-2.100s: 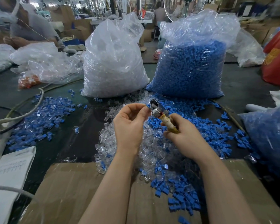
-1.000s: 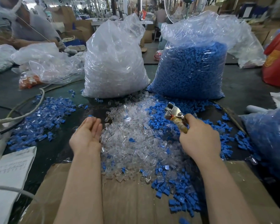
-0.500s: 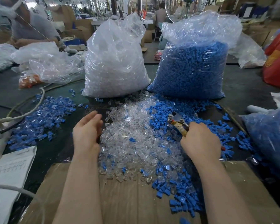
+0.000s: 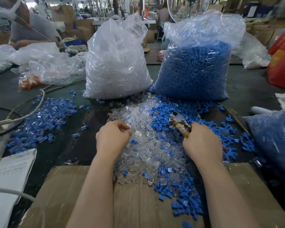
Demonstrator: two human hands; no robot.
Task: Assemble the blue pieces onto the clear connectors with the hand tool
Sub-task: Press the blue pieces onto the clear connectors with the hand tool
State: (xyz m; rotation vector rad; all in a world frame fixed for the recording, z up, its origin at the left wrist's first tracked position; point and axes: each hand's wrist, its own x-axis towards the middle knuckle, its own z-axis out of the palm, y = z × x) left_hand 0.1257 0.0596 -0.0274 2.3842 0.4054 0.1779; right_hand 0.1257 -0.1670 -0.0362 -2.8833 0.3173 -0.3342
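A heap of clear connectors lies in the middle of the table, with loose blue pieces spread to its right and front. My left hand rests on the clear heap with its fingers curled, the fingertips pinching a clear connector at the top of the heap. My right hand grips the tape-wrapped handle of the hand tool. Its metal jaws point up and away over the blue pieces. A spread of blue-and-clear joined parts lies to the left.
Behind the heap stand a big bag of clear connectors and a big bag of blue pieces. Another blue-filled bag sits at the right. Cardboard covers the near edge; papers and cables lie left. A person works far left.
My left hand moved right from the table's bare part onto the clear heap and curled its fingers. My right hand stayed over the blue pieces with the tool.
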